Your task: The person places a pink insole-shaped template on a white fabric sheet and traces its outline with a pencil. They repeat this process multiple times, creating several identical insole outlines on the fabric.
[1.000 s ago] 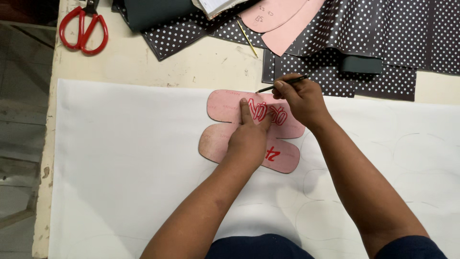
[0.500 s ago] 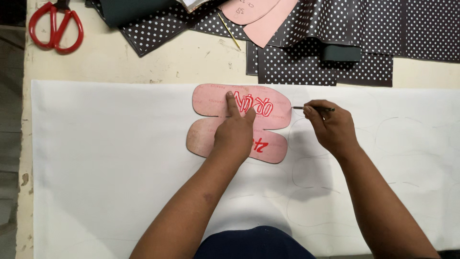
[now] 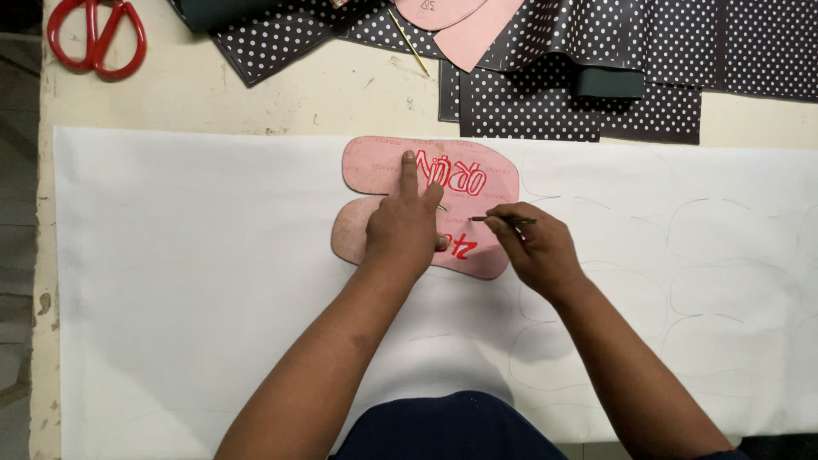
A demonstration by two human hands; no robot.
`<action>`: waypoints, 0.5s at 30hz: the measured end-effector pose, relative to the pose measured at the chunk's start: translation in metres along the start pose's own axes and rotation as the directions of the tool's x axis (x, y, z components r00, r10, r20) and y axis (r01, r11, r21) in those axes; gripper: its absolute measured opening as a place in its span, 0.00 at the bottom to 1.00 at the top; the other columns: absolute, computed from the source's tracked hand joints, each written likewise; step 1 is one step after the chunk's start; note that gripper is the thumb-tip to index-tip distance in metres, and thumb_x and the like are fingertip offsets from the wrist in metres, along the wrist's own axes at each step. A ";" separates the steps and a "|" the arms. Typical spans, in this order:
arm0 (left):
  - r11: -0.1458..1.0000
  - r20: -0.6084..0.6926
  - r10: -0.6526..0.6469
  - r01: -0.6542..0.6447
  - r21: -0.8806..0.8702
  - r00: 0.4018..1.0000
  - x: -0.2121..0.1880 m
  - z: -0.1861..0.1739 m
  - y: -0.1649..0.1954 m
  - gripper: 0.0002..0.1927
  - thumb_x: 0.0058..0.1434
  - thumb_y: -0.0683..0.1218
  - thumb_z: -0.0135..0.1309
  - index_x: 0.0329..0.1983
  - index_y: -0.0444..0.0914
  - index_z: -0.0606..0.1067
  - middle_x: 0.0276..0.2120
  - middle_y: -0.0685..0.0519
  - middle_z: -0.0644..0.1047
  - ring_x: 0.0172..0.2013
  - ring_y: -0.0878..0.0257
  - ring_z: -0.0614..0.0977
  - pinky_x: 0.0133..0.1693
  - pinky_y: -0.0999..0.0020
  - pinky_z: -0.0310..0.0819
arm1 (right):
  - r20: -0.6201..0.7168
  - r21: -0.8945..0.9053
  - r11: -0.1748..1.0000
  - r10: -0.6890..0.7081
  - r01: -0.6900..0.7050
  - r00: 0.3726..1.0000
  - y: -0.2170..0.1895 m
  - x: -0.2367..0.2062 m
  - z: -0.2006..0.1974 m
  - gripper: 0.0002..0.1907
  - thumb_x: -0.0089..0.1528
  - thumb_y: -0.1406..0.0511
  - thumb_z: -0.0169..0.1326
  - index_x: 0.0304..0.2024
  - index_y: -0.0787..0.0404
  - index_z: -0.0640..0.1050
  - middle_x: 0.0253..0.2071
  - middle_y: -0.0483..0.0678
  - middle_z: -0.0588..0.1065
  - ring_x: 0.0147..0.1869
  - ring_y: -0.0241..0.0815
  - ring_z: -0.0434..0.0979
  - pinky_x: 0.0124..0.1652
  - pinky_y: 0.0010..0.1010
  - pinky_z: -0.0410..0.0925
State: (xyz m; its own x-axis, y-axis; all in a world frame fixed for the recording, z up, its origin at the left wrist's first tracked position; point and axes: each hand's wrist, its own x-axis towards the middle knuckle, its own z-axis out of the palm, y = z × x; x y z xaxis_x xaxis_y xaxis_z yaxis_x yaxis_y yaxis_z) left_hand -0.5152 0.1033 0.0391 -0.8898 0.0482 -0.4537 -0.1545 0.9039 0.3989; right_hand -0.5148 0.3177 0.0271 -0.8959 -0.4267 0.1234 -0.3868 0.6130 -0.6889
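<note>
— What is on the table point(image 3: 256, 94) in front of the person?

— A wide white sheet point(image 3: 187, 281) lies flat across it. On the sheet, near the middle, sits a pink template point(image 3: 477, 170), two rounded lobes joined side by side, with red lettering on its face.

— How is it held?

— The left hand point(image 3: 405, 230) lies flat on top of it, forefinger stretched out over the upper lobe, the other fingers spread and pressing down. That looks meant to keep the template from sliding on the sheet.

— And the other hand?

— The right hand point(image 3: 537, 247) sits just beside the template's right edge. Its fingers are pinched shut round a thin pen point(image 3: 503, 221), whose tip points left and meets the notch where the two lobes join. Held that low and close, it seems to be following the outline.

— Anything else on the sheet?

— Faint curved outlines point(image 3: 707, 230) of the same shape run off to the right, side by side.

— And beyond it?

— At the far edge of the table, dark polka-dot pieces point(image 3: 596, 60) are heaped, with more pink shapes point(image 3: 477, 34) lying on them. Red scissors point(image 3: 95, 34) rest at the far left corner, well apart from both hands.
</note>
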 end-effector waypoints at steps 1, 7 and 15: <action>1.000 -0.012 0.006 -0.006 -0.003 1.000 -0.002 0.001 -0.003 0.42 0.46 0.55 0.73 0.65 0.51 0.67 0.76 0.45 0.43 0.47 0.49 0.81 0.39 0.59 0.81 | 0.018 0.039 0.994 0.102 -0.103 0.995 0.000 -0.004 -0.005 0.06 0.66 0.67 0.58 0.45 0.62 0.79 0.38 0.50 0.81 0.36 0.44 0.81 0.36 0.30 0.73; 0.997 -0.060 0.062 -0.065 -0.042 0.996 -0.006 0.013 -0.020 0.44 0.46 0.56 0.72 0.66 0.52 0.66 0.76 0.47 0.43 0.47 0.48 0.80 0.43 0.57 0.79 | -0.054 -0.204 0.973 0.099 -0.108 0.994 -0.008 -0.056 -0.022 0.05 0.66 0.67 0.58 0.43 0.63 0.77 0.32 0.50 0.78 0.32 0.44 0.79 0.33 0.32 0.70; 0.982 0.079 0.128 -0.115 -0.152 0.989 0.001 0.002 -0.044 0.40 0.53 0.35 0.60 0.68 0.54 0.67 0.79 0.56 0.40 0.50 0.51 0.82 0.47 0.58 0.78 | 0.049 -0.181 0.982 -0.053 0.061 0.997 -0.025 -0.080 -0.007 0.05 0.64 0.69 0.59 0.42 0.61 0.78 0.34 0.48 0.79 0.35 0.47 0.79 0.35 0.35 0.71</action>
State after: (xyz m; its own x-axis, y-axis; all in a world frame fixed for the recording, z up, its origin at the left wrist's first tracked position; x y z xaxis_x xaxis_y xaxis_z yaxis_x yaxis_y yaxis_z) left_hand -0.5080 0.0645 0.0192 -0.8654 0.1974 -0.4606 -0.1142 0.8173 0.5649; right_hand -0.4348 0.3412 0.0391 -0.8627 -0.4901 0.1246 -0.4735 0.6964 -0.5392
